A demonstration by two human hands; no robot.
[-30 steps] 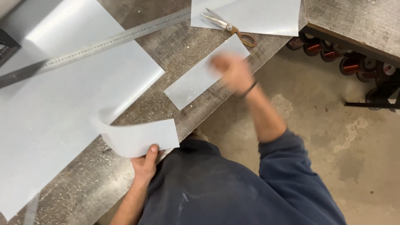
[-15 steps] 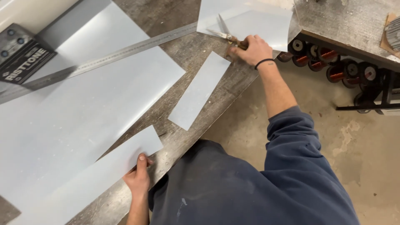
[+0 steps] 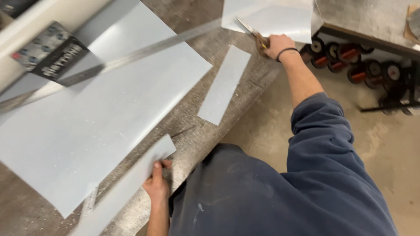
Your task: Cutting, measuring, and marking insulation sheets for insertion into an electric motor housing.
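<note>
My right hand [image 3: 280, 46] is stretched out to the far right of the bench and grips the handles of metal shears [image 3: 251, 32] that lie on a pale sheet piece [image 3: 280, 15]. My left hand [image 3: 156, 183] holds the near end of a long grey sheet strip [image 3: 127, 188] at the bench's front edge. A second, shorter strip [image 3: 224, 85] lies between the hands. A large pale grey sheet [image 3: 96, 113] covers the bench's left half.
A long steel ruler [image 3: 131, 57] lies slantwise across the large sheet. A black flat tool with printing [image 3: 50, 50] sits at the back left. Spools of wire [image 3: 350, 61] stand on a low rack to the right over the concrete floor [image 3: 385, 144].
My right hand reached to the shears and closed on them. My left hand's strip went from curled up to lying flat along the bench edge.
</note>
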